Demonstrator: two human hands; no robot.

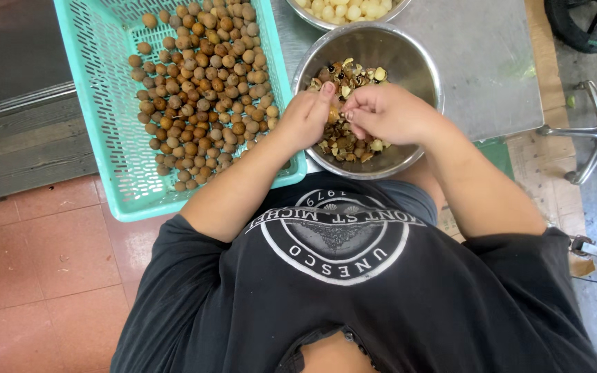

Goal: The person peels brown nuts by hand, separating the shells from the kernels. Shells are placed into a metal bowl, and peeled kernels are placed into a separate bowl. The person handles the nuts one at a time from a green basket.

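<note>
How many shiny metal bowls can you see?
2. One metal bowl of brown shells sits under both hands; another bowl of pale peeled fruit lies at the top edge, partly cut off.

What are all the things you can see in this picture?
Basket: one, turquoise plastic, left.
Round fruits: many, brown, in the basket.
Steel bowl: one, silver, centre, under the hands.
Shells and scraps: many, brown and cream, in that bowl.
Second bowl: one, silver, top edge.
Peeled pieces: many, pale yellow, in the second bowl.
Table: one, grey, top right.
Floor tiles: reddish, lower left.
Left hand: one, over the steel bowl.
Right hand: one, beside the left hand, pinching a small piece.
</note>
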